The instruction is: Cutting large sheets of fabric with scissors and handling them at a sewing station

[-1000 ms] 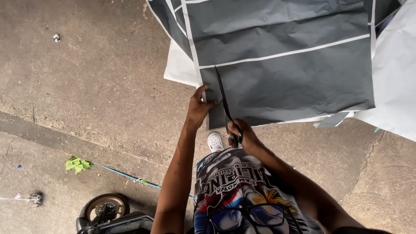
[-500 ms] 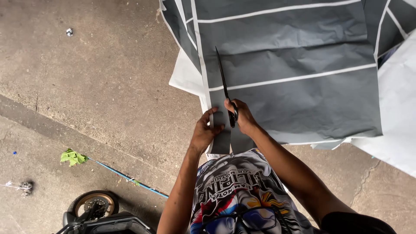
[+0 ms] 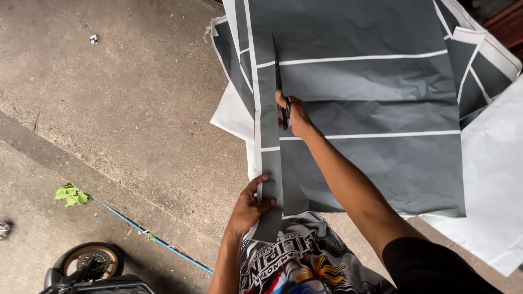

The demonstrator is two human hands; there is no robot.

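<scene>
Midway up the grey sheet, the right hand gripped scissors partway through a lengthwise cut, while the left hand pinched the freed strip, which likely needed tension.

The concrete floor carried a green leaf, a blue strip, a small crumpled scrap and a wheel

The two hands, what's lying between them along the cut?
In the head view, only the narrow grey strip runs from the left hand up to the right hand with the scissors; it is part of the big grey sheet.
</scene>
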